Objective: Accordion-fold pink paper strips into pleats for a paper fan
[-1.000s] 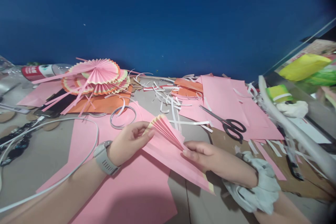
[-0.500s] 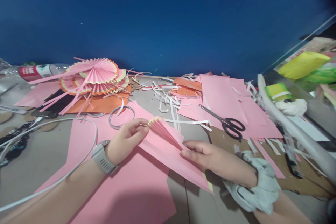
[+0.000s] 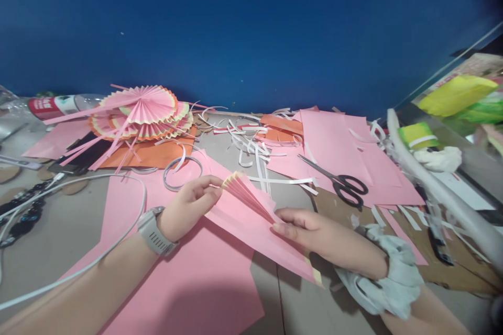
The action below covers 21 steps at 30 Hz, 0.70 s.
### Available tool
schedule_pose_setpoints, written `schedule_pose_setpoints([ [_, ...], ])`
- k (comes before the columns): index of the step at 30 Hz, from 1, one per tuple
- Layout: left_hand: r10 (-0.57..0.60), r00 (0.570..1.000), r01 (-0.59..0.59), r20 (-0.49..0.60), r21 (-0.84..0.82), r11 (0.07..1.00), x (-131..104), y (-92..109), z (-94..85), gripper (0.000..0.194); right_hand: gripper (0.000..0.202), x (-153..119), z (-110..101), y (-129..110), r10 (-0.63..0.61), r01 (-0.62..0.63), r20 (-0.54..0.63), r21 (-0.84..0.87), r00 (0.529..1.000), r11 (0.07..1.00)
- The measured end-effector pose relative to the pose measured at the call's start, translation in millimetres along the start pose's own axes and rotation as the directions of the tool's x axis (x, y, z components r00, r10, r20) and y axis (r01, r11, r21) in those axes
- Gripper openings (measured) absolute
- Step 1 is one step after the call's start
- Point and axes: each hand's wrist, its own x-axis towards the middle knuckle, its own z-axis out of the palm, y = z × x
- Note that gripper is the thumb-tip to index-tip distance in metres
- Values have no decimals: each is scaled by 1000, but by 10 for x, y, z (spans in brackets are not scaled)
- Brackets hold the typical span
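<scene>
Between my hands is a sheet of pink paper point(image 3: 255, 225) with a yellowish edge, its far part folded into narrow accordion pleats. My left hand point(image 3: 192, 207), with a grey watch on the wrist, pinches the left end of the pleats. Thumb and fingers of my right hand point(image 3: 301, 227) grip the pleats' right end; a pale green scrunchie point(image 3: 389, 267) circles that wrist. The unfolded part of the sheet slopes down toward me. Under it lie larger pink sheets point(image 3: 188, 293). A roll of tape point(image 3: 167, 180) rests just beyond my left hand.
Black-handled scissors point(image 3: 348, 188) lie on pink sheets at the right, beside a utility knife point(image 3: 438, 243) on cardboard. Pleated paper rosettes point(image 3: 145, 110) are stacked at the back left near a plastic bottle point(image 3: 55, 107). White paper strips point(image 3: 257, 154) are scattered mid-floor. A white cable point(image 3: 143, 193) loops at left.
Almost nothing differs. Both hands keep their grip on the pleated paper, whose near right corner has shifted very slightly to the right and up.
</scene>
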Motion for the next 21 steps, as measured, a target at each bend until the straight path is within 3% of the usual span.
schedule_pose_setpoints([
  [3,6,1000,-7,-13,-59,998,11,-25,-12,10,41,-8,-6,-7,-12,12,-6,-36,1000,999],
  [6,5,1000,-3,17,-134,991,-2,-50,-21,21,36,-30,-6,-68,-55,52,-27,-97,998,994],
  [10,94,994,-85,55,-150,985,-51,-59,-10,44,29,-49,31,-128,-194,134,-190,-291,962,947],
  [12,191,979,-182,67,-123,976,-73,-60,3,53,26,-40,57,-91,-325,155,-304,-471,896,869],
  [17,455,883,-459,116,12,888,-101,-90,4,89,23,-4,84,78,-572,126,-293,-804,766,581],
  [21,481,860,-509,171,225,831,-152,-85,12,103,19,-5,88,99,-653,54,-259,-907,712,418],
])
